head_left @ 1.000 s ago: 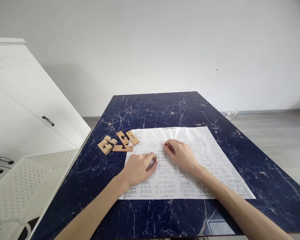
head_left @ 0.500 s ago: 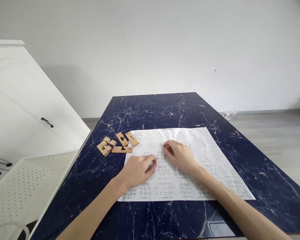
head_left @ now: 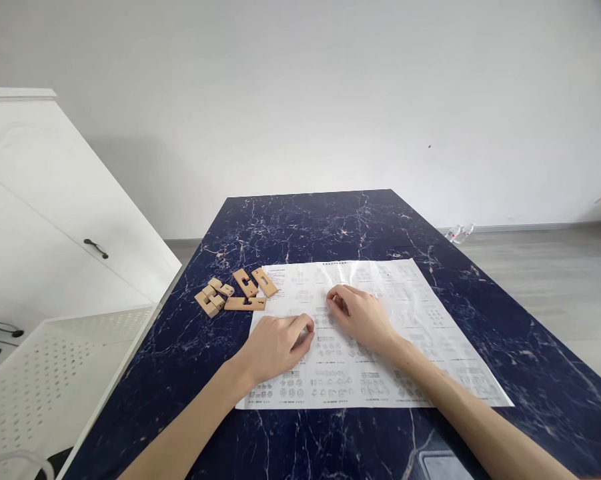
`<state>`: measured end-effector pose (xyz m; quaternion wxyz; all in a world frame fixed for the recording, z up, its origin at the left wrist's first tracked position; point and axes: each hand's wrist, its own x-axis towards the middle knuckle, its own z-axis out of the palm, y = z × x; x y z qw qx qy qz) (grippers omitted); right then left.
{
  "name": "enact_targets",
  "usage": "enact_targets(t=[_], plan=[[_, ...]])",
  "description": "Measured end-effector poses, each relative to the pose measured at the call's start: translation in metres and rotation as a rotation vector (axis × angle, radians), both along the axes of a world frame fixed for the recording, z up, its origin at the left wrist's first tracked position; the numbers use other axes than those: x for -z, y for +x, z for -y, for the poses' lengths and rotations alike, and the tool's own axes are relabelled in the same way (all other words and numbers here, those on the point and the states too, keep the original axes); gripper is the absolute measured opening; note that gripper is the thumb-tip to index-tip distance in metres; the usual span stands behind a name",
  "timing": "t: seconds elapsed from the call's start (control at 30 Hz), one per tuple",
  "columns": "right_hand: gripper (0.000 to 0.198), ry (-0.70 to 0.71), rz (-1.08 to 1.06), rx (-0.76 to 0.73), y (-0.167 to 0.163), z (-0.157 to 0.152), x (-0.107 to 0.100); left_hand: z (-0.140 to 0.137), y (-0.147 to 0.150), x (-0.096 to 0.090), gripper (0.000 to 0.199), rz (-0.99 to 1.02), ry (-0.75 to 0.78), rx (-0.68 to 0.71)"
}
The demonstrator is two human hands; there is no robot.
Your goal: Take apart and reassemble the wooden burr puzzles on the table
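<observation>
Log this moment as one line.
left hand curled over printed sheet | right hand likewise | wooden pieces beyond left hand, some overlapping sheet's edge

Cabinet (head_left: 55, 180): white, with black handle (head_left: 96, 249)
Desk (head_left: 310, 227): dark blue, white-veined
Wall (head_left: 300, 100): pale grey
Floor (head_left: 545, 267): grey, beside desk

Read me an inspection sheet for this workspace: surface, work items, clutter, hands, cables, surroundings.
Surface: glossy dark blue table with pale veins.
Work items: creased printed sheet; wooden pieces by its upper-left corner, some overlapping its edge.
Clutter: pale rounded shape at the near edge, identity unclear.
Hands: left hand and right hand over the sheet, fingers curled, nothing visibly held.
Cables: pale curved tube at lower left; whether a cable, unclear.
Surroundings: white cabinet and perforated white panel at left, pale wall ahead.
</observation>
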<state>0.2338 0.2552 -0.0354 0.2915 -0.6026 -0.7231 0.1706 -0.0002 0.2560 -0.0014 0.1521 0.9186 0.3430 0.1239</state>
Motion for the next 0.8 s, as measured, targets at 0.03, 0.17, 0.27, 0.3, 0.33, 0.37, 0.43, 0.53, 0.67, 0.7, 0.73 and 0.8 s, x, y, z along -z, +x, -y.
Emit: enact_targets(t=[0.03, 0.17, 0.27, 0.3, 0.33, 0.37, 0.43, 0.53, 0.67, 0.7, 0.73, 0.8], plan=[[0.018, -0.004, 0.003, 0.002, -0.0001, 0.0, -0.0001, 0.0, -0.0003, 0.0004, 0.017, -0.008, 0.004, -0.001], [0.018, -0.004, 0.001, 0.006, -0.0009, 0.0002, -0.0011, 0.0003, -0.0014, 0.001, 0.015, -0.025, 0.006, -0.011], [0.017, 0.001, 0.0, 0.003, -0.0016, 0.0002, -0.0018, 0.0006, -0.0017, 0.0009, 0.015, -0.02, 0.008, -0.014], [0.017, 0.001, 0.001, 0.004, -0.0019, 0.0002, -0.0019, 0.0005, -0.0018, 0.001, 0.015, -0.015, 0.009, -0.014], [0.017, 0.001, 0.003, 0.005, -0.0021, 0.0002, -0.002, 0.0004, -0.0019, 0.0011, 0.014, -0.009, 0.01, -0.014], [0.017, 0.001, 0.004, 0.008, -0.0024, 0.0001, -0.0019, 0.0002, -0.0019, 0.0014, 0.014, -0.003, 0.01, -0.015], [0.017, 0.001, 0.01, 0.011, -0.0026, -0.0001, -0.0016, -0.0001, -0.002, 0.0019, 0.014, 0.003, 0.011, -0.018], [0.017, 0.005, 0.013, 0.013, -0.0026, -0.0003, -0.001, -0.0003, -0.002, 0.0026, 0.014, 0.008, 0.017, -0.012], [0.018, 0.001, 0.002, 0.014, -0.0024, -0.0004, -0.0014, -0.0002, -0.0021, 0.0029, 0.014, 0.01, 0.02, -0.006], [0.019, 0.0, -0.003, 0.013, -0.0025, -0.0003, -0.0016, -0.0003, -0.0022, 0.0029, 0.014, 0.009, 0.019, -0.005], [0.021, 0.001, -0.008, 0.012, -0.0026, -0.0003, -0.0017, -0.0005, -0.0024, 0.0029, 0.013, 0.007, 0.02, -0.004], [0.025, 0.007, -0.012, 0.009, -0.0029, -0.0005, -0.0015, -0.0012, -0.0028, 0.0029, 0.013, 0.005, 0.025, -0.003]])
